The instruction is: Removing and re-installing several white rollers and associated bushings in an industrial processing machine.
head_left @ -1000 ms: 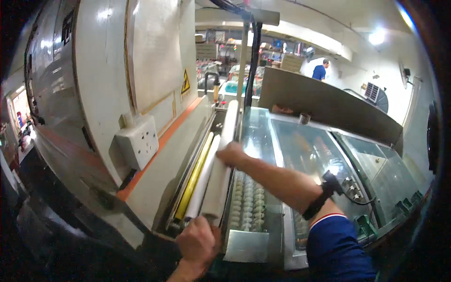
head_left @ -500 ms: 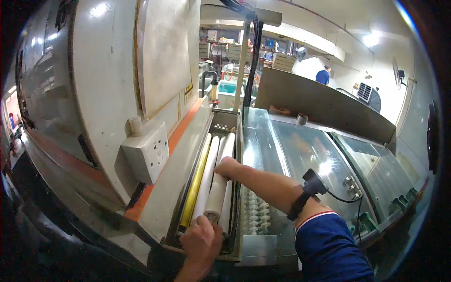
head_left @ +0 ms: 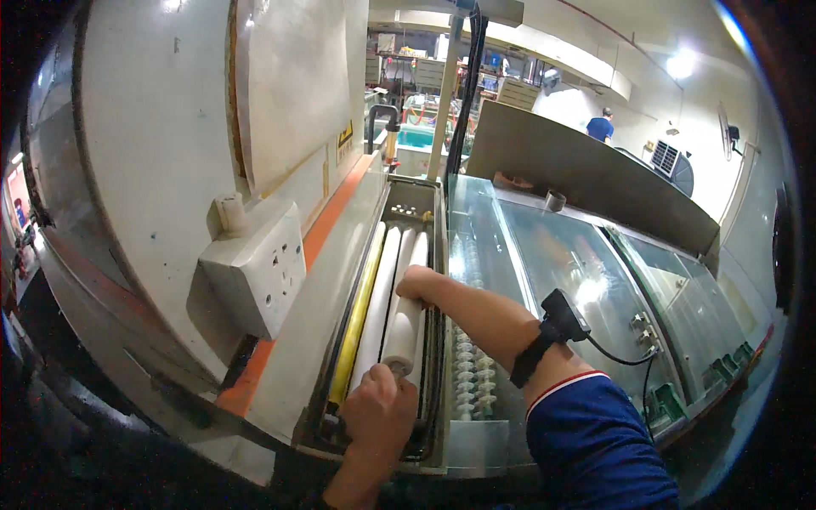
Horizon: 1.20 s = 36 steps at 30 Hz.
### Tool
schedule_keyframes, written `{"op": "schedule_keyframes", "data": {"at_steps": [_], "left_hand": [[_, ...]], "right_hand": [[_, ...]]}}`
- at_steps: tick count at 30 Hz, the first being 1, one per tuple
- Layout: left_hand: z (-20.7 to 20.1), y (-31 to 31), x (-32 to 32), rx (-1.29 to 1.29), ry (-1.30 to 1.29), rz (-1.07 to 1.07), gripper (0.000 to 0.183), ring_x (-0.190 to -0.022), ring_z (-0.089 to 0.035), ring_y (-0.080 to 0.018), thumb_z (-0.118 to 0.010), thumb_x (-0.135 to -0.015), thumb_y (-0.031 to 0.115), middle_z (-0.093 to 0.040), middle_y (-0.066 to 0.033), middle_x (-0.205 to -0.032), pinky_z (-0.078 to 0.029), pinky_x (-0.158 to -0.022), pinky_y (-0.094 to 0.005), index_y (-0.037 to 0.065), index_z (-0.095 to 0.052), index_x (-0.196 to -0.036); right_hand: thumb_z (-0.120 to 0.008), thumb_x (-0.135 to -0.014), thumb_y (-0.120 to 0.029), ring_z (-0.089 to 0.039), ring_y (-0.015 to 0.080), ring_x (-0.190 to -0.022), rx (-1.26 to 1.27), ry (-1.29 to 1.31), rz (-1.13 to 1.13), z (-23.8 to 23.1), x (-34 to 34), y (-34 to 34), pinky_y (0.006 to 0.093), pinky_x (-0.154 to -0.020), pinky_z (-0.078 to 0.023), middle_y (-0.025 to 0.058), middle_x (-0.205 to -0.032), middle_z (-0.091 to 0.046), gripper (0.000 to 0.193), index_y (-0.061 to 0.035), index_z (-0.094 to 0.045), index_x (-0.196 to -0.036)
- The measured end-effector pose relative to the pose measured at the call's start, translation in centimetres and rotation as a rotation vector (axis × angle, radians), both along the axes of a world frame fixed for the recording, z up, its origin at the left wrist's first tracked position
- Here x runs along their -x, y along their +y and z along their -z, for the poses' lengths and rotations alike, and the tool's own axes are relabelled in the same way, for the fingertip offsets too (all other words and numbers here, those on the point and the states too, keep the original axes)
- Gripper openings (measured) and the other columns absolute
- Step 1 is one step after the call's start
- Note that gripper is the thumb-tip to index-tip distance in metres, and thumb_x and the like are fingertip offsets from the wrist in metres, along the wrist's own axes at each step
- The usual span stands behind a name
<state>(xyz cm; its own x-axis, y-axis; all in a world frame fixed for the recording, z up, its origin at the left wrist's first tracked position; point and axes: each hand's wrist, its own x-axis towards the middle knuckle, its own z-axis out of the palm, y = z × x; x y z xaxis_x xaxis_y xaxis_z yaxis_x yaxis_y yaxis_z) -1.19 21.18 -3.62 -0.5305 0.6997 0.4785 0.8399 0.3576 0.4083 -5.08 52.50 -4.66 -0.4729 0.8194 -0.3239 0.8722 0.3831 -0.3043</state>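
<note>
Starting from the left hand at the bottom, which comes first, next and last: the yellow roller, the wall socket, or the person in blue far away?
From the left hand, head view:
1. Yellow roller: just up and left of the hand, inside the machine's tray.
2. Wall socket: farther left, on the machine's side panel.
3. Person in blue: far back on the right, past the glass covers.

trough (head_left: 429,246): set in the machine top, holding three rollers side by side
rollers (head_left: 399,289): lengthwise in the trough
left hand (head_left: 378,416): at the rollers' near end
right hand (head_left: 416,283): on the rightmost roller, farther back
socket box (head_left: 255,276): on the wall left of the trough
clear cover (head_left: 552,263): right of the trough
</note>
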Motion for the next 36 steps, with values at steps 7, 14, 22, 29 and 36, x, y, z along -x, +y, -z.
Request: {"op": "schedule_keyframes", "data": {"at_steps": [7,14,22,29,36], "left_hand": [[0.4,1.7,-0.8,0.223,-0.248,0.023,0.026,-0.072,-0.068,-0.0405,-0.062,-0.088,0.026,-0.066,-0.0207,-0.077,-0.056,-0.067,-0.0514,0.0,-0.059,-0.091],[0.9,4.5,-1.9,0.246,-0.329,0.074,0.025,-0.083,-0.07,-0.042,-0.062,-0.088,0.024,-0.069,-0.0228,-0.089,-0.057,-0.074,-0.0512,-0.001,-0.06,-0.094],[0.6,3.1,-2.6,0.328,-0.565,0.135,0.028,-0.091,-0.07,-0.0417,-0.062,-0.084,0.023,-0.07,-0.0245,-0.095,-0.056,-0.081,-0.0534,-0.001,-0.069,-0.097],[3.2,3.5,-2.2,0.396,-0.496,0.106,0.028,-0.088,-0.071,-0.0405,-0.065,-0.079,0.023,-0.072,-0.0208,-0.095,-0.057,-0.078,-0.0521,0.003,-0.072,-0.097],[1.0,5.4,-0.4,0.589,-0.382,0.291,0.03,-0.091,-0.072,-0.0357,-0.069,-0.074,0.028,-0.074,-0.0171,-0.098,-0.058,-0.078,-0.0482,0.009,-0.076,-0.096]], "right_hand": [[-0.067,-0.076,-0.011,-0.073,0.0287,-0.074,-0.232,-0.434,-0.376,3.9,0.7,3.8,0.0415,-0.068,-0.059,0.0126,-0.083,-0.074,0.015,-0.0019,-0.076,-0.084],[-0.071,-0.08,-0.019,-0.07,0.0313,-0.094,-0.314,-0.592,-0.589,4.0,-0.2,6.3,0.0465,-0.078,-0.058,0.0131,-0.107,-0.073,0.026,-0.0107,-0.076,-0.105],[-0.074,-0.076,-0.025,-0.061,0.036,-0.116,-0.17,-0.4,-1.265,0.3,-4.5,-3.9,0.0468,-0.101,-0.048,0.0183,-0.123,-0.065,0.067,-0.0189,-0.055,-0.141],[-0.075,-0.075,-0.034,-0.065,0.0308,-0.113,0.136,-0.687,-1.424,0.4,-5.0,-6.6,0.0427,-0.098,-0.049,0.0135,-0.122,-0.068,0.06,-0.0153,-0.063,-0.13],[-0.07,-0.08,-0.026,-0.066,0.0292,-0.108,-0.06,-0.616,-1.391,-2.4,-6.4,-9.0,0.0445,-0.093,-0.052,0.0118,-0.118,-0.07,0.044,-0.0139,-0.068,-0.122]]}}
